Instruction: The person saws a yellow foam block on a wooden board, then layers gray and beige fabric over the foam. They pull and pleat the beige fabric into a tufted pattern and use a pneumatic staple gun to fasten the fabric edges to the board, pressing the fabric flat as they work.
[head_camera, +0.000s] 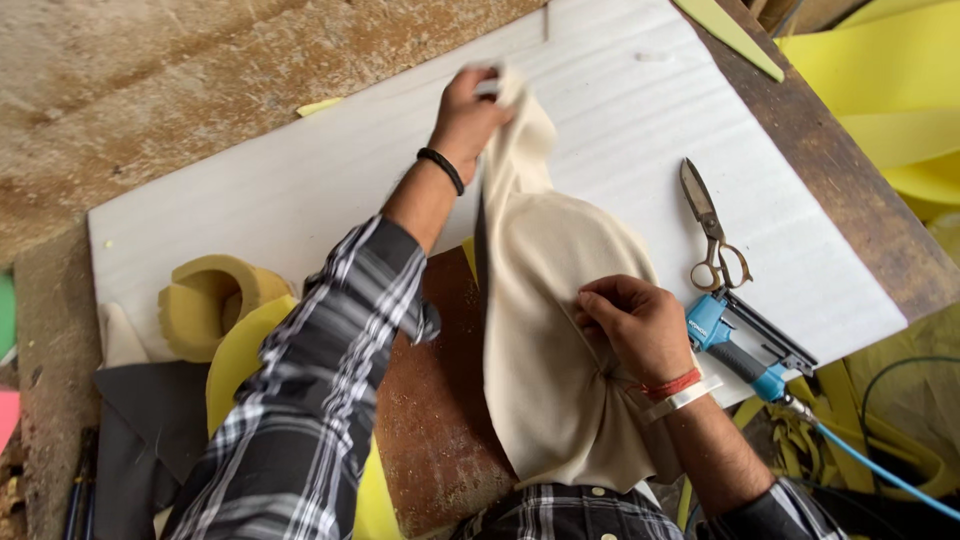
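A cream fabric is draped over a padded panel whose brown board underside shows at the left. My left hand reaches far forward and is closed on the fabric's top corner, pulling it up. It wears a black wristband. My right hand pinches a fold of the fabric on the right side of the panel, with gathers below it. Yellow foam peeks out at the panel's edge.
The panel lies on a white foam sheet over a wooden table. Scissors and a blue pneumatic stapler with a blue hose lie to the right. Yellow foam pieces and dark fabric sit at the left; more yellow foam is at top right.
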